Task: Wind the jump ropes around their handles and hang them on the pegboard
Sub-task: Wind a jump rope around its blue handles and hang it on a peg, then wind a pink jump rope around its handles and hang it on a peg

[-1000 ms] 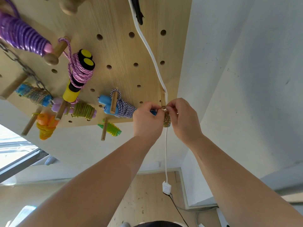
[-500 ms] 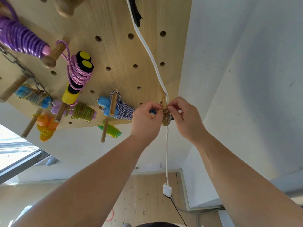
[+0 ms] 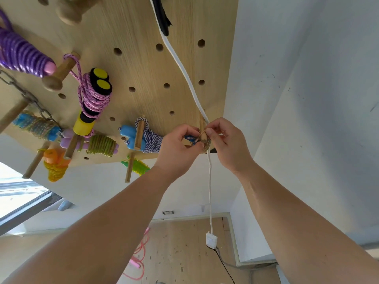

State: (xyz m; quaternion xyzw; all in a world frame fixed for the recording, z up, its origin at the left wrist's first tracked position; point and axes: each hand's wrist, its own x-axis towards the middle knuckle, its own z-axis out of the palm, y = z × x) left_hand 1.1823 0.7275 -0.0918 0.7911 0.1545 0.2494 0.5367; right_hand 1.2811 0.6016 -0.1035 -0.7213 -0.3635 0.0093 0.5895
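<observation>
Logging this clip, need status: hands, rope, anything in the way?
Left hand grips the wound jump rope. Right hand pinches its loop at the peg. White cable hangs right beside that peg.

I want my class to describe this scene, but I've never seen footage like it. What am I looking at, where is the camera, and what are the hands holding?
No machine here: a person works with bare hands, filmed by a wide-angle camera worn on the head, facing a wooden pegboard. The left hand and right hand both pinch a wound jump rope with their fingers, at a wooden peg beside a hanging white cable. Other wound ropes already hang on pegs, such as the yellow-handled rope and the blue-and-white rope. A loose pink rope lies on the floor.
</observation>
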